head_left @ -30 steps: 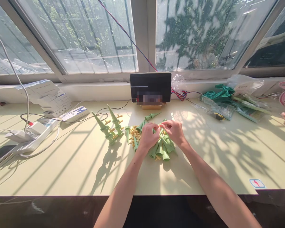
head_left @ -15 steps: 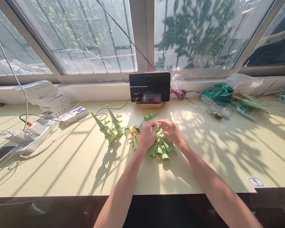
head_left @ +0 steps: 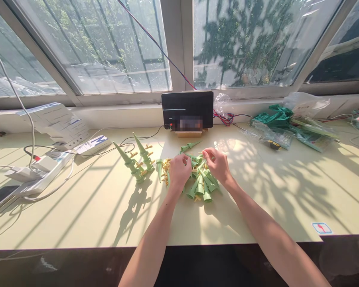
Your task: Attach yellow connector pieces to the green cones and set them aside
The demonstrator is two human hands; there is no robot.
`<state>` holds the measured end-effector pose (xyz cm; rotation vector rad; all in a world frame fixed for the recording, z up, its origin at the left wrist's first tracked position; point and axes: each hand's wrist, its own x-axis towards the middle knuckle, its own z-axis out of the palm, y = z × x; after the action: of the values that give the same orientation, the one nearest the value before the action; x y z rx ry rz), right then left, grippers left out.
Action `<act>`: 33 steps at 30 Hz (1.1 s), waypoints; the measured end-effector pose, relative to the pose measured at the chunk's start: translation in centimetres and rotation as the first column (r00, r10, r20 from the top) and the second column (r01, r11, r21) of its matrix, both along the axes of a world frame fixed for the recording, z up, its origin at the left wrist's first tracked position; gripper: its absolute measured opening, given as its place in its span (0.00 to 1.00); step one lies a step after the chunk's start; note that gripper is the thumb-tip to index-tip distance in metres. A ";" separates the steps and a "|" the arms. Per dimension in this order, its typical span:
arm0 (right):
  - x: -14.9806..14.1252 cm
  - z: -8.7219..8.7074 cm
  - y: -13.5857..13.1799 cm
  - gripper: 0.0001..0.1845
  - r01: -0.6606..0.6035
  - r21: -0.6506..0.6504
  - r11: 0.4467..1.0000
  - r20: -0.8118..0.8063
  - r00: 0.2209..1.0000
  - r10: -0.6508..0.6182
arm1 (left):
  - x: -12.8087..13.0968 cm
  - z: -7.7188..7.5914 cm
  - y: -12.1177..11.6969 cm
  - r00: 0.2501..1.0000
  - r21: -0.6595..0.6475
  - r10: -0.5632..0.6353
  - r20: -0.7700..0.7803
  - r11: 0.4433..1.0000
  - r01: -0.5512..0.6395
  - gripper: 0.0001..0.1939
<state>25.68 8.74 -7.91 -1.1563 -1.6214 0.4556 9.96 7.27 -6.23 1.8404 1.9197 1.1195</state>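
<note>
My left hand (head_left: 180, 170) is closed, fingertips bent together over the left part of a pile of green plastic spikes (head_left: 200, 186). What its fingers grip is hidden from view. My right hand (head_left: 217, 164) pinches a small yellow plastic piece (head_left: 200, 152) between thumb and forefinger, just above the pile. Yellow T-shaped pieces (head_left: 165, 170) lie heaped beside my left hand. Two assembled green spikes with yellow cross-pieces (head_left: 144, 153) stand upright, points up, to the left. One more green spike (head_left: 190, 146) lies behind the hands.
A black tablet (head_left: 188, 109) leans on a stand by the window. At left are a power strip (head_left: 50, 171) with cables and white boxes (head_left: 92, 146). Plastic bags (head_left: 275, 115) and a black-and-yellow item (head_left: 273, 145) lie at right. A sticker (head_left: 322, 228) marks the front edge.
My hands have moved apart, the left one going slightly left and down. The small yellow piece now shows at my right fingertips. The standing spikes stay in place.
</note>
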 end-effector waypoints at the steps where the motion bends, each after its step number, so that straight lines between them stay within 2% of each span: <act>1: 0.0 0.0 0.0 0.17 0.001 0.000 1.000 -0.004 1.000 -0.001 | 0.0 -0.1 0.0 0.999 -0.023 0.008 -0.033 1.000 -0.009 0.09; 4: -0.1 0.1 -0.1 0.16 0.008 -0.005 1.000 -0.010 1.000 -0.008 | 0.1 -0.4 -0.1 0.994 -0.082 0.015 -0.111 0.996 -0.024 0.11; 9: -0.1 0.1 -0.1 0.15 0.020 -0.001 1.000 -0.003 1.000 -0.020 | 0.1 -0.9 -0.1 0.988 -0.137 0.003 -0.154 0.990 -0.024 0.13; 14: -0.1 0.1 -0.1 0.15 0.012 0.002 1.000 -0.001 1.000 -0.012 | 0.0 -1.2 0.0 0.988 -0.120 0.002 -0.157 0.993 -0.021 0.13; 21: -0.2 0.1 -0.1 0.15 0.015 0.014 1.000 -0.002 1.000 -0.015 | 0.1 -0.7 0.1 0.999 -0.033 -0.009 -0.031 0.999 0.008 0.12; 27: -0.4 0.2 -0.4 0.14 0.017 0.011 1.000 0.003 1.000 -0.017 | 0.1 0.1 0.0 0.990 0.020 0.005 0.140 1.000 -0.008 0.11; 33: -0.9 0.5 -1.0 0.14 -0.082 0.022 0.996 0.027 0.996 0.082 | 0.2 0.6 0.0 0.965 0.062 0.029 0.262 0.997 -0.046 0.11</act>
<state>24.79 7.79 -7.43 -1.0855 -1.6974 0.4752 10.20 7.23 -5.59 1.6005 1.7918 1.3793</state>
